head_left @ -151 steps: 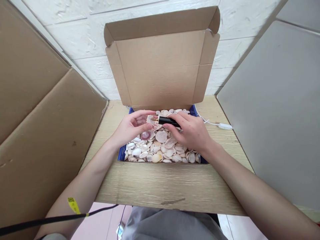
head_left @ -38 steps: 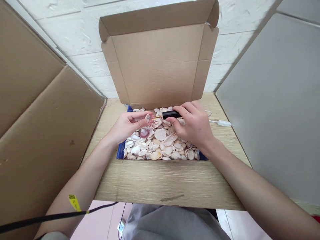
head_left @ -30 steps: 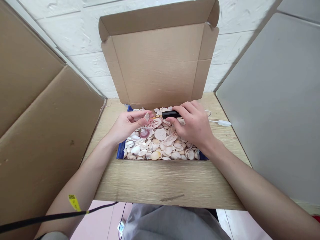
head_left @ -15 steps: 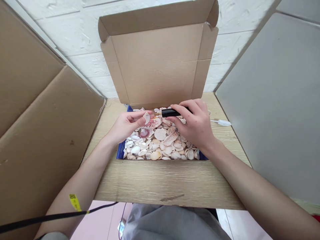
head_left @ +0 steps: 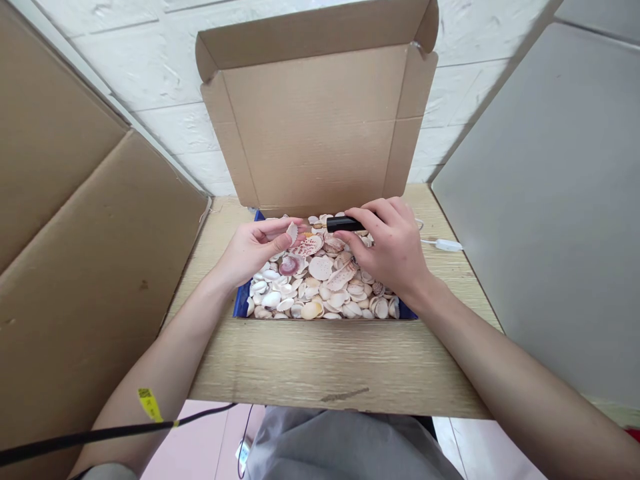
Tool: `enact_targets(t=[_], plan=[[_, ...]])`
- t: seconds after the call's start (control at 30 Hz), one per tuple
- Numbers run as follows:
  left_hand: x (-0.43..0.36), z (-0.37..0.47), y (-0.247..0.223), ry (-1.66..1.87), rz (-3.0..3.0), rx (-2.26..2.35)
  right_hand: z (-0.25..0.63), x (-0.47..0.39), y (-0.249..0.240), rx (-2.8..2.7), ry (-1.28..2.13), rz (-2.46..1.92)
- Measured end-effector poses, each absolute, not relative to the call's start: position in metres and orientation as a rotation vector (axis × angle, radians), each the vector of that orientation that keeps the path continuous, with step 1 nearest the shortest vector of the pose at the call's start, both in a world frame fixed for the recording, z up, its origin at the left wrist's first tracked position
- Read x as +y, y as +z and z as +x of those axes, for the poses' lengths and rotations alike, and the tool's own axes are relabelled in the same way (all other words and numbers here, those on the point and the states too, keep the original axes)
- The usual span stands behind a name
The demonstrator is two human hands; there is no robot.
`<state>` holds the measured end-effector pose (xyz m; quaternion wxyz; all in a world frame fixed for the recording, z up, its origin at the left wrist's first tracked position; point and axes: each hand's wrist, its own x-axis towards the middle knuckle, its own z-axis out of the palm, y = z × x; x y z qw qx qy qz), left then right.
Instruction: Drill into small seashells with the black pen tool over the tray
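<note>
My left hand [head_left: 255, 248] pinches a small white seashell [head_left: 293, 233] with a ridged, scalloped edge between thumb and fingers. In my right hand [head_left: 393, 243] is a black mini drill [head_left: 345, 224], its fingers wrapped around the body. The drill lies level, with a brass-coloured collet and thin bit pointing left at the shell. A small gap shows between the collet and the shell; whether the fine bit touches it I cannot tell. Below both hands, many loose shells [head_left: 320, 269] fill the shallow box with blue sides [head_left: 242, 301].
The box's cardboard lid [head_left: 320, 127] stands raised at the back against a white brick wall. A white inline switch [head_left: 449, 245] lies on the wooden table [head_left: 330, 360] at right. Cardboard [head_left: 100, 267] and a grey panel [head_left: 555, 200] wall in both sides. A black cable [head_left: 100, 437] crosses at lower left.
The drill and my right hand have shifted slightly right, away from the shell. The shell in my left hand has turned and moved up a little.
</note>
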<state>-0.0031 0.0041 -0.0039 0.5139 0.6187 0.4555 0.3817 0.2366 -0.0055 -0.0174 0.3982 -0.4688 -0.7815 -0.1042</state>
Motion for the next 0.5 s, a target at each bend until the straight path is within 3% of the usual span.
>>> enact_targets(t=[0.5], plan=[[0.0039, -0.0015, -0.0002, 0.878, 1.511, 1.131, 0.2363, -0.0073, -0.0149, -2.014, -0.371, -1.162]])
